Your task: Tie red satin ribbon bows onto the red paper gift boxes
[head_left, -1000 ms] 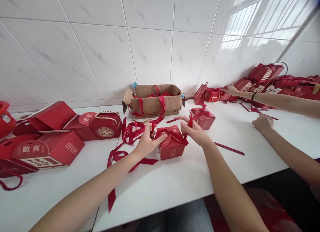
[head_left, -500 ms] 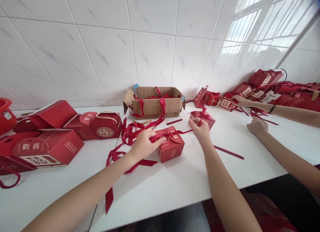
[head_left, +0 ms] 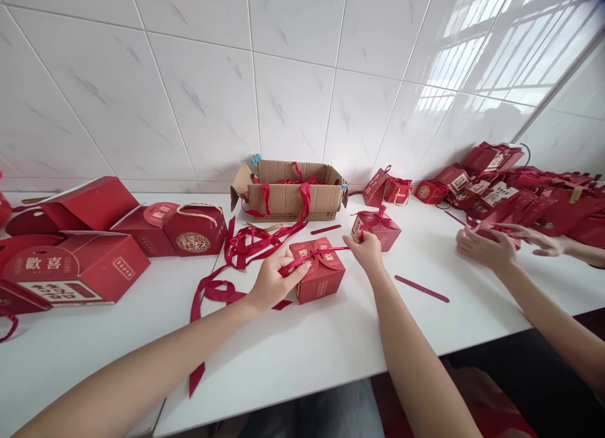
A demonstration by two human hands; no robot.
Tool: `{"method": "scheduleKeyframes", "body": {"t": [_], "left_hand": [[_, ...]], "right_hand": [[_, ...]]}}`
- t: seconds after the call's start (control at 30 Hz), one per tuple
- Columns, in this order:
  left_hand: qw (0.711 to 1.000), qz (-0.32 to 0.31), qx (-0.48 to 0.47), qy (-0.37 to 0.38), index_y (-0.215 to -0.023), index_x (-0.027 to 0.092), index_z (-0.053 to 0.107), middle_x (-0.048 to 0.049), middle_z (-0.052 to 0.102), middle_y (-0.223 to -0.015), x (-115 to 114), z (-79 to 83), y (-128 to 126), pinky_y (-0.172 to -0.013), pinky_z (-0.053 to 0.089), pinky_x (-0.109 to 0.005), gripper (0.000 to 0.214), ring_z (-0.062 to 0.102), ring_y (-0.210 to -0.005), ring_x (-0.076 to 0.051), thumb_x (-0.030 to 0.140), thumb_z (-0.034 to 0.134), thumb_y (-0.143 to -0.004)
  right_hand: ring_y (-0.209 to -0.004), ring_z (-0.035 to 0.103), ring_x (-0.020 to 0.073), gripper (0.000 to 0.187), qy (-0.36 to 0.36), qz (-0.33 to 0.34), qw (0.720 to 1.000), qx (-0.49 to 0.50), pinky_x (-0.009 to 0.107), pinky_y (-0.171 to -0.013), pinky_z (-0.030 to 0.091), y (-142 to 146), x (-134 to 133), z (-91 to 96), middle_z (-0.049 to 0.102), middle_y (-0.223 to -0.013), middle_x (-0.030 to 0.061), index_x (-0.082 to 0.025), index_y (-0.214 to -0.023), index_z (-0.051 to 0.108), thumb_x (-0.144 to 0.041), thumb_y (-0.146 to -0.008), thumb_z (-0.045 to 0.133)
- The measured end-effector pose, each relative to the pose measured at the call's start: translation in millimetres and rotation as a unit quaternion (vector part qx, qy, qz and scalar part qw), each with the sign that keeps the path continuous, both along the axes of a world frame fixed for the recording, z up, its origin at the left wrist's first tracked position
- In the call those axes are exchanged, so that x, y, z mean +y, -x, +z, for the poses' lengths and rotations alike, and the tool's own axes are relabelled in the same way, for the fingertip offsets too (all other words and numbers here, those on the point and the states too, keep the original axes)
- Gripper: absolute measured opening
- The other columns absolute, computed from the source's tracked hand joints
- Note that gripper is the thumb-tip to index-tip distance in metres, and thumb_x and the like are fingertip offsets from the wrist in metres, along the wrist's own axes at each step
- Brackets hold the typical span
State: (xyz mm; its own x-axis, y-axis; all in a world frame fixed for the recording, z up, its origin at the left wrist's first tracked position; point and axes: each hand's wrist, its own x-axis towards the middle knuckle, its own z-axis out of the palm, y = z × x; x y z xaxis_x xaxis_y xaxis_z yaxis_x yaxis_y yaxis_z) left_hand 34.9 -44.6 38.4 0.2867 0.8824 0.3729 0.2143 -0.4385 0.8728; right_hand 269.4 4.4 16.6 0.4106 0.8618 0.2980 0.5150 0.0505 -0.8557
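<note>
A small red gift box (head_left: 321, 280) with pale lettering stands on the white table between my hands. A red ribbon (head_left: 336, 249) runs across its top, with a knot at the middle. My left hand (head_left: 276, 275) is closed on the ribbon at the box's left edge. Off to the right, my right hand (head_left: 363, 247) pinches the other end, and the ribbon is stretched taut between both hands. Behind my right hand stands another red gift box (head_left: 386, 236) with a bow on top. Loose ribbon (head_left: 222, 293) lies in loops left of the box.
A cardboard box (head_left: 295, 201) holding ribbons stands by the tiled wall. Larger red boxes (head_left: 101, 271) fill the left side. A co-worker's hands (head_left: 491, 246) handle a red box at right, before a pile of red boxes (head_left: 534, 192). A flat red strip (head_left: 422, 288) lies nearby.
The ribbon between my hands is now straighter and tighter over the box, its knot drawn smaller. The co-worker's hands have come together around a red box.
</note>
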Motion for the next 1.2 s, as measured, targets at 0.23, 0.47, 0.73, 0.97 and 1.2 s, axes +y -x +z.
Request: {"method": "scheduleKeyframes", "body": {"t": [0.23, 0.47, 0.73, 0.97, 1.2], "left_hand": [[0.998, 0.027, -0.010, 0.049, -0.047, 0.021, 0.050, -0.0025, 0.050, -0.066, 8, -0.3, 4, -0.075, 0.041, -0.036, 0.035, 0.052, -0.075, -0.022, 0.035, 0.065, -0.075], [0.983, 0.121, -0.055, 0.129, -0.061, 0.021, 0.064, -0.0055, 0.063, -0.074, 22, -8.0, 8, -0.080, 0.042, -0.038, 0.015, 0.058, -0.096, -0.029, 0.033, 0.073, -0.064], [0.961, 0.092, -0.099, 0.240, -0.062, 0.016, 0.060, -0.0010, 0.058, -0.058, 26, -1.9, 8, -0.052, 0.034, -0.026, 0.021, 0.051, -0.054, -0.014, 0.035, 0.068, -0.065], [0.957, 0.044, -0.094, 0.269, -0.055, 0.017, 0.053, 0.0038, 0.045, -0.047, 27, 0.6, 12, -0.045, 0.020, -0.025, 0.029, 0.034, -0.042, -0.007, 0.036, 0.074, -0.061], [0.956, -0.046, -0.064, 0.282, -0.061, 0.016, 0.056, 0.0035, 0.047, -0.054, 37, 5.5, 20, -0.045, 0.023, -0.024, 0.031, 0.034, -0.044, -0.006, 0.038, 0.078, -0.060]], "right_hand": [[-0.050, 0.022, 0.0087, 0.046, -0.029, -0.012, 0.999, 0.009, 0.025, -0.048, 0.029, -5, -2, 1.9, 0.023, -0.048, -0.0066, -0.023, -0.052, 0.019, -0.032, -0.063, 0.063], [-0.049, 0.022, 0.0088, 0.043, -0.100, -0.034, 0.994, 0.012, 0.025, -0.045, 0.027, -10, -5, 2.5, 0.019, -0.050, -0.0061, -0.023, -0.053, 0.017, -0.028, -0.069, 0.056], [-0.051, 0.020, 0.0082, 0.039, -0.144, -0.068, 0.987, -0.014, 0.024, -0.046, 0.025, -13, -3, -0.6, 0.019, -0.052, -0.0058, -0.022, -0.052, 0.018, -0.022, -0.068, 0.053], [-0.054, 0.017, 0.0091, 0.037, -0.153, -0.095, 0.983, -0.040, 0.025, -0.049, 0.021, -14, -6, 4.1, 0.016, -0.053, -0.0057, -0.022, -0.051, 0.016, -0.017, -0.066, 0.049], [-0.051, 0.028, 0.0089, 0.031, -0.056, -0.062, 0.993, -0.082, 0.025, -0.051, 0.030, -21, -2, 0.3, 0.030, -0.051, -0.0063, -0.022, -0.052, 0.028, -0.018, -0.064, 0.056]]}}
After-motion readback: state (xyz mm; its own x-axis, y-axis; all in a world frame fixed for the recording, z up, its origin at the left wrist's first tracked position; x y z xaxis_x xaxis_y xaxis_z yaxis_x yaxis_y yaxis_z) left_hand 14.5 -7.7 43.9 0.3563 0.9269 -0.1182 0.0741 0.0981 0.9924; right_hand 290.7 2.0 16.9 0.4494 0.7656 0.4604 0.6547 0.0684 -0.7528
